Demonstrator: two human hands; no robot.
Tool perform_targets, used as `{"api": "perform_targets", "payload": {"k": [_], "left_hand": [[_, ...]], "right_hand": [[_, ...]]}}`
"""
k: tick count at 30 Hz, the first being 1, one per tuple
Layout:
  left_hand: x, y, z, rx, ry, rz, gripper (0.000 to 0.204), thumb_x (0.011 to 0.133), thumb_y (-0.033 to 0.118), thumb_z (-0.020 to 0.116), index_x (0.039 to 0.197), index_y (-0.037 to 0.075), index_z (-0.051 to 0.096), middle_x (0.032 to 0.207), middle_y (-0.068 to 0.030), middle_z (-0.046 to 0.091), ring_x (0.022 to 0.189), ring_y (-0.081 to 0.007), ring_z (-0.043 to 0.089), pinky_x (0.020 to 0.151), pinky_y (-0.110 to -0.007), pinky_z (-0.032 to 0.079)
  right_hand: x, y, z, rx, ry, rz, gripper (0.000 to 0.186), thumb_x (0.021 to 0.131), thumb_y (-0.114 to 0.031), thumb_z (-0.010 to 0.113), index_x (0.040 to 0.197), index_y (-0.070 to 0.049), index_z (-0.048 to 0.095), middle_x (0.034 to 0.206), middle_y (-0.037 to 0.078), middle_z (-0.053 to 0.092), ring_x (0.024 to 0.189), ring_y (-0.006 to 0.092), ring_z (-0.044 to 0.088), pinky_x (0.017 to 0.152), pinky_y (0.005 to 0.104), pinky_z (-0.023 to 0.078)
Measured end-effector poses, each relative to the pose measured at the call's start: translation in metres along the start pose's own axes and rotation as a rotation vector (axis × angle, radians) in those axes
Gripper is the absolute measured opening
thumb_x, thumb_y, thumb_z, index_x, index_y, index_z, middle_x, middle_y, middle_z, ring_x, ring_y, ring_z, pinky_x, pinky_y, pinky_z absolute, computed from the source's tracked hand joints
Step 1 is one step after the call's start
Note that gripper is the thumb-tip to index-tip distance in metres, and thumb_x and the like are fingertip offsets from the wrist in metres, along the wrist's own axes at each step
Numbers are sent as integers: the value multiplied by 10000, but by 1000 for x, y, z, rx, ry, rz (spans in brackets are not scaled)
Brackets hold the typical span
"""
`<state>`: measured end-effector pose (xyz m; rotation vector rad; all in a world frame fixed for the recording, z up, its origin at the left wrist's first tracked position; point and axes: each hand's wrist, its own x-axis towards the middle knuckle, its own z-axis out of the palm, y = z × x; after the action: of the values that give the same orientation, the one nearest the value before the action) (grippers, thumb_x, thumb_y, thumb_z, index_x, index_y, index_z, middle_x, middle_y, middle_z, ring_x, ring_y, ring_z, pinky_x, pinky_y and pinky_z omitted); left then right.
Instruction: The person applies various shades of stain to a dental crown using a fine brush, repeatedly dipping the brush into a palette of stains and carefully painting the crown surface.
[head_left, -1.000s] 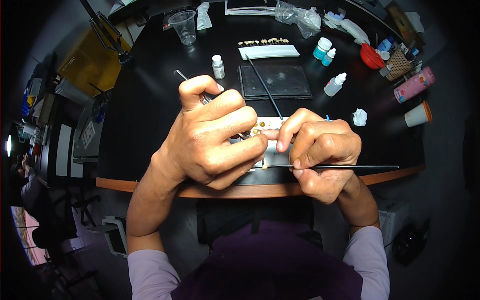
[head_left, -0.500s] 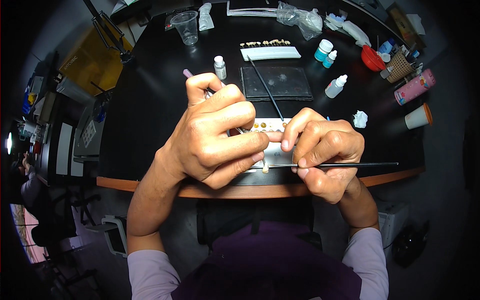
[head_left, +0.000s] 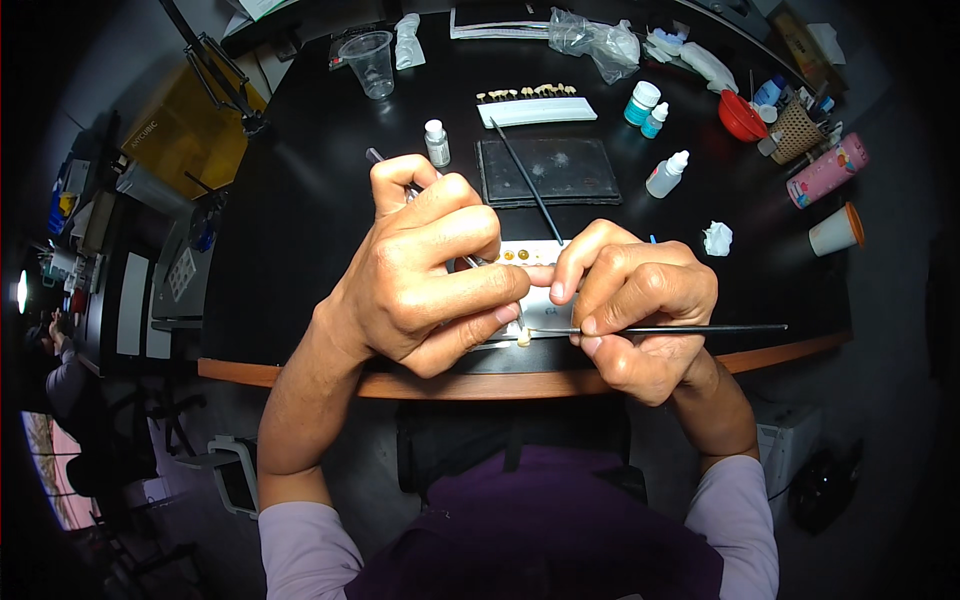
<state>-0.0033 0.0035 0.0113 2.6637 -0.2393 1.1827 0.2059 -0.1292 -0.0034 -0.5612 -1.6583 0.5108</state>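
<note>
My left hand (head_left: 430, 270) is closed round slim metal tweezers (head_left: 473, 261), whose tail end sticks up past the knuckles. At their tip, below my fingers, sits a small ivory-coloured dental crown (head_left: 524, 341). My right hand (head_left: 650, 310) pinches a fine brush with a black handle (head_left: 720, 329), lying level and pointing left. Its bristle tip is at the crown; whether they touch I cannot tell. A finger of each hand meets over a white palette (head_left: 552, 307) with amber and brown dabs, partly hidden by my hands.
Behind the palette lies a dark flat case (head_left: 548, 170) with a second brush (head_left: 525, 180) across it. Further back are a white holder (head_left: 537, 111) with several tooth-shaped tabs, small bottles (head_left: 437, 143) and a plastic cup (head_left: 372, 68). A red bowl (head_left: 742, 117) and paper cup (head_left: 836, 233) stand right.
The brush tip has come closer to the crown, and my right hand has shifted slightly left. The tweezers and crown have barely moved; the whole view has shifted a little.
</note>
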Motion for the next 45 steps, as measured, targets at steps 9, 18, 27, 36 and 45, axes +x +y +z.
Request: {"api": "perform_targets", "payload": {"k": [9, 18, 27, 36, 45], "left_hand": [[0, 0, -1, 3, -7, -3, 155, 739, 241, 809, 863, 150, 788, 772, 24, 497, 726, -165, 485, 886, -443, 265], [-1, 0, -1, -5, -9, 4, 176, 731, 235, 805, 886, 149, 805, 779, 23, 497, 728, -167, 482, 880, -444, 266], [0, -2, 0, -11, -3, 8, 173, 747, 238, 792, 893, 145, 814, 772, 21, 500, 729, -170, 486, 883, -442, 265], [-3, -6, 6, -157, 1, -55, 261, 824, 329, 679, 855, 111, 820, 713, 1, 500, 732, -191, 488, 854, -423, 293], [-5, -6, 6, -188, -3, -71, 259, 854, 329, 669, 826, 108, 802, 699, 7, 490, 699, -187, 471, 835, -415, 294]], "right_hand": [[1, -1, 0, 11, -4, -3, 160, 615, 109, 638, 715, -15, 626, 699, 89, 671, 806, 284, 718, 750, 394, 583], [0, 0, 1, 21, 2, 2, 164, 612, 115, 637, 710, -16, 631, 704, 87, 673, 817, 284, 721, 734, 384, 583], [-1, -1, -4, -5, -54, -8, 92, 715, 45, 659, 773, -25, 644, 702, 102, 680, 832, 279, 687, 809, 449, 634], [-2, -2, 2, 49, 52, -6, 165, 638, 127, 644, 745, 2, 653, 722, 108, 692, 779, 285, 713, 724, 387, 583], [1, -4, 3, 29, 25, -26, 172, 646, 128, 667, 772, 12, 679, 739, 113, 704, 788, 286, 719, 726, 386, 583]]}}
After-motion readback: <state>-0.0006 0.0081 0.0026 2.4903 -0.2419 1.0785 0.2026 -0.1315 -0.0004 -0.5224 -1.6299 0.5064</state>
